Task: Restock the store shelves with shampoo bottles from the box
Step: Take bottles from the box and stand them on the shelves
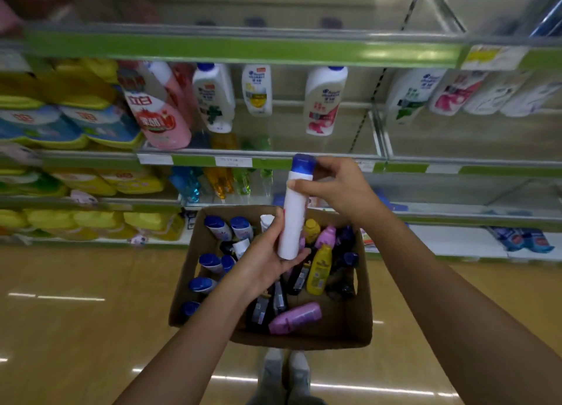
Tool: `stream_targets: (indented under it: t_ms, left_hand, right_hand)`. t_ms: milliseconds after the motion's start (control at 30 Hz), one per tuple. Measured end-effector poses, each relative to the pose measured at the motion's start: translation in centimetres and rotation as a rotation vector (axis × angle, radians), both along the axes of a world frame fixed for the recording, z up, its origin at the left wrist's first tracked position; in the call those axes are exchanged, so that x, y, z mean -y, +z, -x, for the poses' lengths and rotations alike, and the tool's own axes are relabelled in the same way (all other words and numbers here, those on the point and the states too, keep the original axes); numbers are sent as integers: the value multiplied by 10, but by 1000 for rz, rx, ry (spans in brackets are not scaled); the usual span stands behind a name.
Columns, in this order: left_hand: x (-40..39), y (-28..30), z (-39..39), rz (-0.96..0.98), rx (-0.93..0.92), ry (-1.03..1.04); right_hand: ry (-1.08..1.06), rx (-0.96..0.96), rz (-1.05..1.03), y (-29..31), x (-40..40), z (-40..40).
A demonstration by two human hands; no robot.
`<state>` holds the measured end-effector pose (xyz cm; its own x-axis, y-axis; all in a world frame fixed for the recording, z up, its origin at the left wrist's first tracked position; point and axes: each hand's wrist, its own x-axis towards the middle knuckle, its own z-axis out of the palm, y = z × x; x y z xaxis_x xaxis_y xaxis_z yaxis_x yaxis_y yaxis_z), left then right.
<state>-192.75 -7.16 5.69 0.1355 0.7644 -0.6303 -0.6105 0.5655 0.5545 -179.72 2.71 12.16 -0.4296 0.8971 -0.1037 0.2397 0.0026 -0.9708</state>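
Two bare forearms reach out; the left hand (267, 261) cups the base of a white shampoo bottle (293, 213) above the cardboard box (359, 322), the right hand (337, 185) pinching its neck (lift it level onto the shelf (273, 161) beyond).

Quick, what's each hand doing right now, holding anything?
Left hand: grips the lower end of the white shampoo bottle with a blue cap.
Right hand: pinches the same bottle near its cap.
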Motion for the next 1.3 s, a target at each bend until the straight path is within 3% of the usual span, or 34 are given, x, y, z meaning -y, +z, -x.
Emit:
stream_targets:
  t_ms: [233, 467, 800, 1100, 1300]
  left_hand:
    - [11, 38, 7, -160, 12, -19]
    - [19, 67, 13, -229, 77, -47]
    - [19, 93, 18, -246, 129, -79]
    - [16, 107, 1, -342, -230, 77]
    - [17, 115, -4, -301, -192, 157]
  right_hand:
    - [-16, 80, -130, 39, 4, 9]
    - [33, -156, 25, 73, 15, 22]
    - [-26, -175, -45, 98, 22, 30]
    - [67, -106, -107, 112, 27, 28]
    - [69, -147, -120, 116, 28, 27]
